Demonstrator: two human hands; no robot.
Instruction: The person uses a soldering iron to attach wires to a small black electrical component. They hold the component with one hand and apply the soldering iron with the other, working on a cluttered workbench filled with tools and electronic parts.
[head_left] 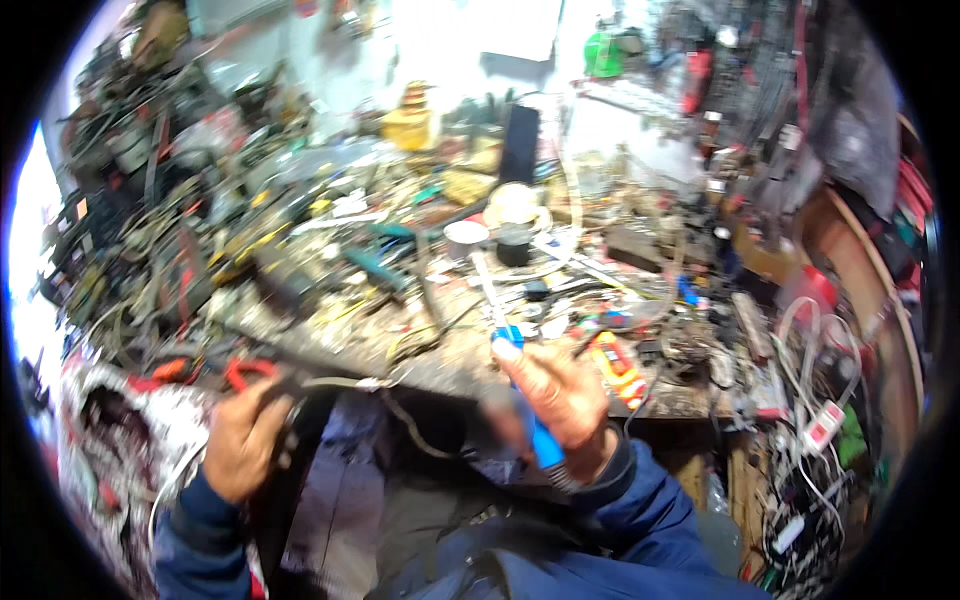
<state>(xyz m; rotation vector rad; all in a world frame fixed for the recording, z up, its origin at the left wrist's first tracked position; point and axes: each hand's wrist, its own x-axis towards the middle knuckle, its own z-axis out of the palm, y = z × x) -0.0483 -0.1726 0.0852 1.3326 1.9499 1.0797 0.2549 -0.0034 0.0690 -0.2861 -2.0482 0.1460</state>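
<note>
My right hand (565,395) is closed around the blue handle of a soldering iron (543,440). The iron's pale shaft points up and away over the bench, toward a small round white-topped tin (466,236). At the bench's near edge my left hand (245,440) is closed, its fingers pinched on a thin pale wire (335,382). The wire runs right from the fingers to a whitish spot, and a loose length hangs below it. Right beside the left fingertips are red-orange plier handles (248,372). The picture is blurred around both hands.
Tools and scraps cover the bench (460,362). Teal-handled pliers (375,268) lie mid-bench, and a red and yellow device (617,370) sits right of my right hand. Parts are heaped at the far left. White cables and a power strip (822,428) hang at the right.
</note>
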